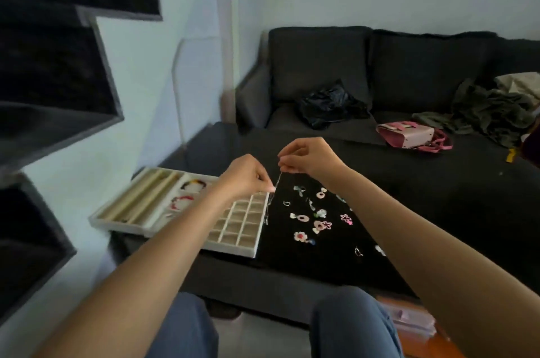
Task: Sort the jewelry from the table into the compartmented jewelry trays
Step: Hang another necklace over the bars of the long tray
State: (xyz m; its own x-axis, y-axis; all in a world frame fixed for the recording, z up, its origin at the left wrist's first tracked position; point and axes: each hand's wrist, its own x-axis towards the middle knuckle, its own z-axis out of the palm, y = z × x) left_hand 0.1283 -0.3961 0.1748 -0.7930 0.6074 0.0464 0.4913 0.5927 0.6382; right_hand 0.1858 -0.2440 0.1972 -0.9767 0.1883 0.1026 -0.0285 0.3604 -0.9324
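Thin silver chain [274,191] pinched between left hand [248,175] and right hand [306,157], dangling. Cream compartment trays [251,252] under left hand; flower charms [321,224], rings scattered below right hand on table [409,197].

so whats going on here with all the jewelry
A person is sorting jewelry. Both hands pinch a thin chain above the table: the left hand low on it, the right hand at its top. The chain's end dangles by the grid tray, whose visible cells look empty. Two bracelets already lie in the other tray. Flower and ring pieces wait on the dark table.
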